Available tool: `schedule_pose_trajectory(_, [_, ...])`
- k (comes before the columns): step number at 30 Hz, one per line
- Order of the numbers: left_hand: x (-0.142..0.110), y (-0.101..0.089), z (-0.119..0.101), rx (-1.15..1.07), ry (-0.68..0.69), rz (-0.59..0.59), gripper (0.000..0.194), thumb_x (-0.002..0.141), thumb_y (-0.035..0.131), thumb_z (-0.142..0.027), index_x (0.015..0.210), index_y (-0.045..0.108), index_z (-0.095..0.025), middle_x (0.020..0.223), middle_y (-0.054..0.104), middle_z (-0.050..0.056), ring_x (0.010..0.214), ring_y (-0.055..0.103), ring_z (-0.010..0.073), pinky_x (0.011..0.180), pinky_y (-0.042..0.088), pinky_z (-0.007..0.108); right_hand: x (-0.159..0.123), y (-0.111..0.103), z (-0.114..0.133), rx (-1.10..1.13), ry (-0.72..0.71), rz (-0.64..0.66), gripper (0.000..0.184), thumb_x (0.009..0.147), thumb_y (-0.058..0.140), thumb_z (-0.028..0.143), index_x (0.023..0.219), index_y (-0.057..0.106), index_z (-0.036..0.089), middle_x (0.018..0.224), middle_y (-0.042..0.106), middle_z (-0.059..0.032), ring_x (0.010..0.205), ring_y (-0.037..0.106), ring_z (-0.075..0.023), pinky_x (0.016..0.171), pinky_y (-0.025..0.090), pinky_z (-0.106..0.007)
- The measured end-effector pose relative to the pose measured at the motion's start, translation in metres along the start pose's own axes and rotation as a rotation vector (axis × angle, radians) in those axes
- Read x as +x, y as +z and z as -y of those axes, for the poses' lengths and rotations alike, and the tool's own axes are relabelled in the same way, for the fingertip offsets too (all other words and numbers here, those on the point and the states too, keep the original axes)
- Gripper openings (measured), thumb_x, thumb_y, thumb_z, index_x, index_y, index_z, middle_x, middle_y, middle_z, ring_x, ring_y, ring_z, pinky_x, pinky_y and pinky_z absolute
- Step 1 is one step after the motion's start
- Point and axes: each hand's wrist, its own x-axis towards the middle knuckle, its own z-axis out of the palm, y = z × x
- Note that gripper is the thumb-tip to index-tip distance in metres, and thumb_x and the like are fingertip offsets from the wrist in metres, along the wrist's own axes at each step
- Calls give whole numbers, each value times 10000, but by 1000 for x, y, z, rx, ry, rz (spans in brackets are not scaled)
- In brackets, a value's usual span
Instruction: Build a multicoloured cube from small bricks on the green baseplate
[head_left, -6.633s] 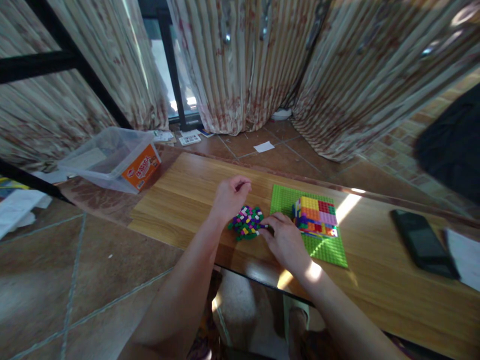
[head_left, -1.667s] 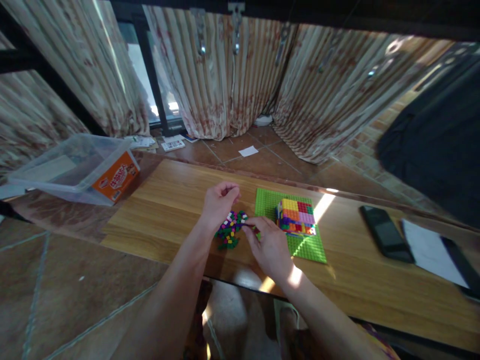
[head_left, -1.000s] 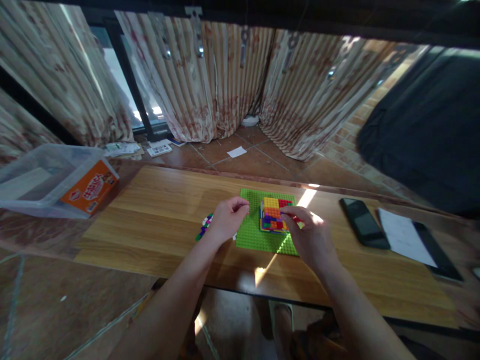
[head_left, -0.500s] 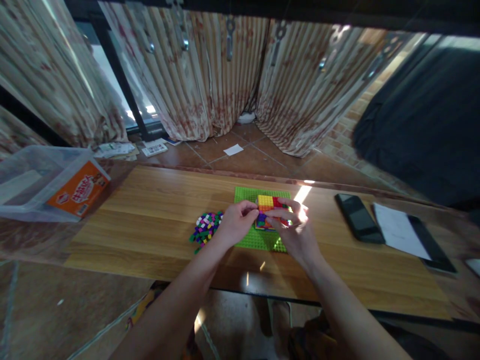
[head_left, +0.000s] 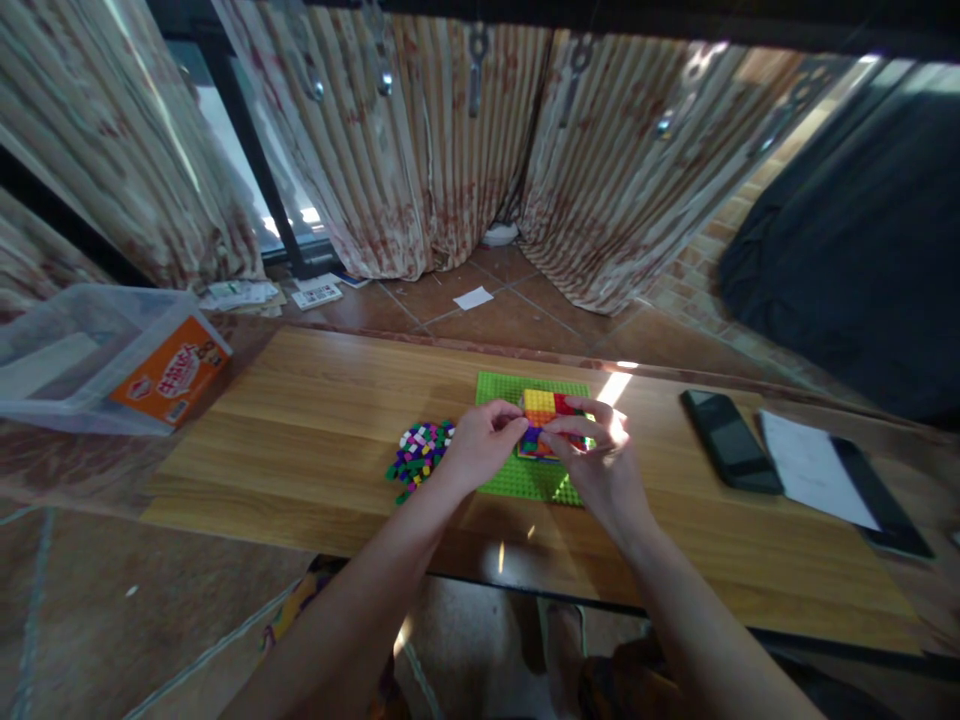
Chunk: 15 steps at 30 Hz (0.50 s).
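A green studded baseplate [head_left: 501, 384] lies on the wooden table [head_left: 315, 400]. A multicoloured brick block [head_left: 541, 408] of yellow, red and orange stands on it. My left hand [head_left: 480, 452] is curled at the block's left side, fingertips pinched against it. My right hand [head_left: 600, 460] is closed over the block's front right, fingers touching its top edge. What the fingertips pinch is too small to see. A heap of small loose bricks [head_left: 417, 456], purple, green and white, sits left of my left hand.
A clear plastic bin [head_left: 60, 350] with an orange box [head_left: 171, 368] stands at the table's left end. A black phone [head_left: 724, 426], white paper [head_left: 808, 466] and a second dark device [head_left: 885, 486] lie at the right. Curtains hang behind; a dark cloth is at far right.
Both hands left the loose brick heap and moved right onto the block on the baseplate. In the last half second they stay closed on it.
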Motion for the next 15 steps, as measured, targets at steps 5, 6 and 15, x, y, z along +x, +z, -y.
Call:
schedule_pose_trajectory(5, [1, 2, 3, -25, 1, -11, 158, 769, 629, -267, 849, 654, -133, 807, 691, 58, 729, 625, 142, 700, 487, 263, -1, -2, -3, -66, -120, -4, 160, 796, 610, 296, 674, 697, 241, 1020, 615, -64, 1002, 528, -233, 875, 456, -467])
schedule_pose_trajectory(6, [1, 3, 4, -30, 0, -18, 152, 764, 635, -263, 842, 654, -134, 805, 692, 58, 730, 626, 143, 703, 488, 265, -1, -2, -3, -73, -120, -4, 162, 796, 607, 292, 670, 695, 241, 1017, 618, -62, 1007, 525, -231, 873, 455, -461])
schedule_pose_trajectory(15, [0, 4, 6, -40, -15, -25, 152, 764, 626, -269, 830, 660, -137, 787, 689, 54, 714, 615, 139, 685, 482, 256, 0, -1, -3, -98, -87, 28, 146, 775, 619, 296, 666, 700, 240, 1021, 638, -54, 1003, 552, -222, 894, 452, -446])
